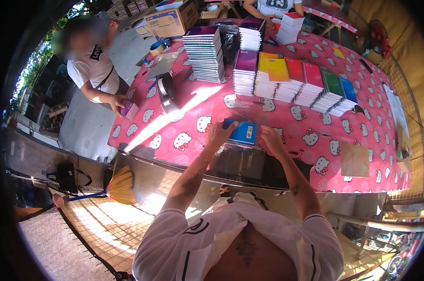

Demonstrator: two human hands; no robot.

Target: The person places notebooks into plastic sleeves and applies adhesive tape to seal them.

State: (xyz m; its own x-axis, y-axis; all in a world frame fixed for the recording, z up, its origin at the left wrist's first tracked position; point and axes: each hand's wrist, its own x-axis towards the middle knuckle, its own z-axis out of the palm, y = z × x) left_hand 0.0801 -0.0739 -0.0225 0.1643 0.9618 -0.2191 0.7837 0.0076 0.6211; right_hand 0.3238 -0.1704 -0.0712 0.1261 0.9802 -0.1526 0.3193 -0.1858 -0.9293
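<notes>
A small stack of blue spiral notebooks [243,134] lies at the table's near edge, wire binding toward me. My left hand [218,136] grips its left side, thumb across the top cover. Just off its right side is my right hand [272,140], fingers loosely apart with nothing seen in them. Beyond my hands stand stacks of spiral notebooks: purple [244,70], yellow [277,70], red [294,77], pink [311,82], green [331,86] and blue [348,93]. A taller stack with dark covers [203,56] rises farther left.
A pink patterned cloth covers the table [198,124]. A tape dispenser [166,91] sits left of the stacks, with a cardboard box [172,21] behind. At the left, a co-worker [97,70] holds a small purple-topped stack. Another person [273,7] stands across the table beside white stacks.
</notes>
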